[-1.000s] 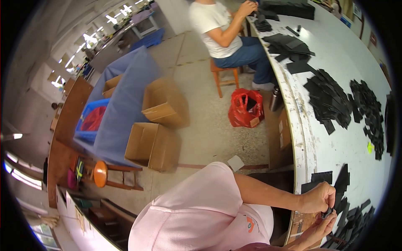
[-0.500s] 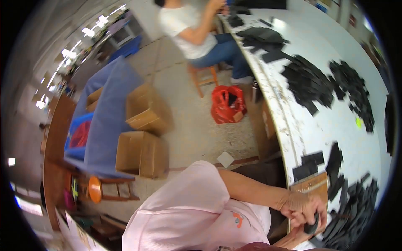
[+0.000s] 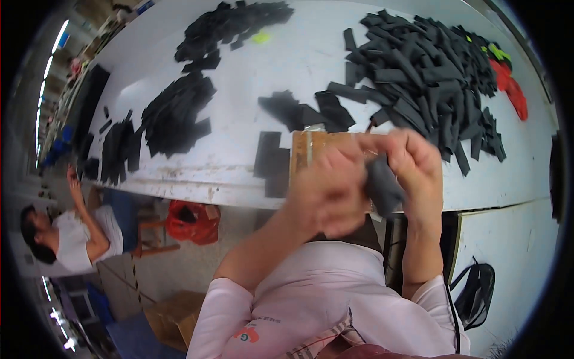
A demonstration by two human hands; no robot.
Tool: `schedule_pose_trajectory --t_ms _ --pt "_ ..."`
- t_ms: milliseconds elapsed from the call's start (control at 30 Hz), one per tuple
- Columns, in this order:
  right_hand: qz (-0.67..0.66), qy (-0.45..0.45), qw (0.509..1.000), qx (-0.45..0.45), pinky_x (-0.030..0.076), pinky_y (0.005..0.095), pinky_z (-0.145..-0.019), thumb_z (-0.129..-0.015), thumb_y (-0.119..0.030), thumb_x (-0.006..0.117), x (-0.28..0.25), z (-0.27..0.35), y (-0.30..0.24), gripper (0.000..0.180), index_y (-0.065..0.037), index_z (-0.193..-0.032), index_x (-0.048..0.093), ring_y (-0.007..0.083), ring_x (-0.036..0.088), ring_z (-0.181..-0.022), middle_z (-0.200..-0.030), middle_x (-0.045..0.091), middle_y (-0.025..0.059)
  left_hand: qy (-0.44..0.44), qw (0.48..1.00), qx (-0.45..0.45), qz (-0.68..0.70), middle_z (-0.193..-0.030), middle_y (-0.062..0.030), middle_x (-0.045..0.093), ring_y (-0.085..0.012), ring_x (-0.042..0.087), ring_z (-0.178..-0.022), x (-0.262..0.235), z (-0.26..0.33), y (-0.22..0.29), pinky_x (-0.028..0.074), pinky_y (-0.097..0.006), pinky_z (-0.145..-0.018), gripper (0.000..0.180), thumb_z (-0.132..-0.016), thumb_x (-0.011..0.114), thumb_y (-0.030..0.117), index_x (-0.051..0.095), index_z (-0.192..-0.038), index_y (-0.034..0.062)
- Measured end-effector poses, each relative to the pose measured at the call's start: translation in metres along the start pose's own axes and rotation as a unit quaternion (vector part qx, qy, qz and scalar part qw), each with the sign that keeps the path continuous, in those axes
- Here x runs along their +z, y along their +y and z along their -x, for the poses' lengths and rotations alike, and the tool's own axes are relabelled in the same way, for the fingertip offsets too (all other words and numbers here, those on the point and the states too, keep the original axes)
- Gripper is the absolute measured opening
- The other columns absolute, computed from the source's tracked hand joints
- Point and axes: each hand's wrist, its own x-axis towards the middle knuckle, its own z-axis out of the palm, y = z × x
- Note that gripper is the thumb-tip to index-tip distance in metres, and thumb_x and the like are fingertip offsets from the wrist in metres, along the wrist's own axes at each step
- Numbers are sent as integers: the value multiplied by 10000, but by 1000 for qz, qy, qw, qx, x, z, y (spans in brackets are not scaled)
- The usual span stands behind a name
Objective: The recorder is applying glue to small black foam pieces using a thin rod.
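Observation:
My right hand (image 3: pixel 418 173) is raised over the near edge of the white table (image 3: pixel 239 107), its thumb and fingers closed on a small dark grey fabric piece (image 3: pixel 384 188). The cloth hangs between my two hands and looks folded or tube-like. Close beside it, my left hand (image 3: pixel 332 194) is smeared by motion; its fingers look curled, but whether they grip the cloth cannot be made out. Under my hands lies a brown wooden board (image 3: pixel 302 146) with clear tape on it, partly covered by them. Flat dark pieces (image 3: pixel 269 161) lie at the board's left.
A large heap of dark fabric strips (image 3: pixel 418 72) covers the table's right side, with a red cloth (image 3: pixel 508 90) beyond. More dark piles (image 3: pixel 176 113) lie leftward. A seated person (image 3: pixel 89 233) is at the far left, near a red bag (image 3: pixel 191 221). A cardboard box (image 3: pixel 176 320) stands behind.
My view has swung from the floor and boxes on the left to the table. My hands, earlier close together around a dark piece at the board, are now lifted with the cloth between them.

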Motion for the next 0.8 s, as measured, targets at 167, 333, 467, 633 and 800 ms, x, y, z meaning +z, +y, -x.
schedule_pose_trajectory --t_ms 167,333,467,633,800 --pt "11 -26 999 33 282 184 -438 -808 -224 536 -10 -42 20 245 -36 -657 491 44 369 -487 -552 426 -35 47 997 7 61 -826 -138 576 -14 322 -324 -17 -22 25 310 -151 -296 251 -869 385 110 431 -1100 22" --pt "-195 -93 954 209 308 174 -436 -827 -283 525 -26 -31 75 290 -69 -638 480 41 392 -483 -561 445 -21 165 984 -8 64 -706 -44 556 -11 286 -317 -74 -15 4 256 -142 -295 176 -854 409 47 499 -1006 45" --pt "-106 -93 973 184 320 163 -451 -826 -278 526 -29 -41 66 275 -66 -655 488 41 399 -495 -572 446 -26 178 981 26 73 -745 -61 565 -16 285 -312 -60 -18 8 260 -149 -291 190 -861 402 55 471 -1037 33" --pt "-96 -166 967 168 336 168 -464 -825 -279 535 -28 -46 69 255 -63 -691 521 47 419 -501 -589 466 -32 140 990 11 -20 -790 -74 558 -11 304 -334 -54 -12 9 271 -147 -298 242 -871 383 62 404 -1108 21" --pt "-126 -143 967 171 356 187 -472 -824 -289 543 -34 -41 96 256 -54 -722 543 62 424 -488 -587 482 -19 343 853 23 -393 -809 -46 535 -41 396 -412 -50 -8 7 318 -168 -330 234 -830 460 57 467 -1062 30"
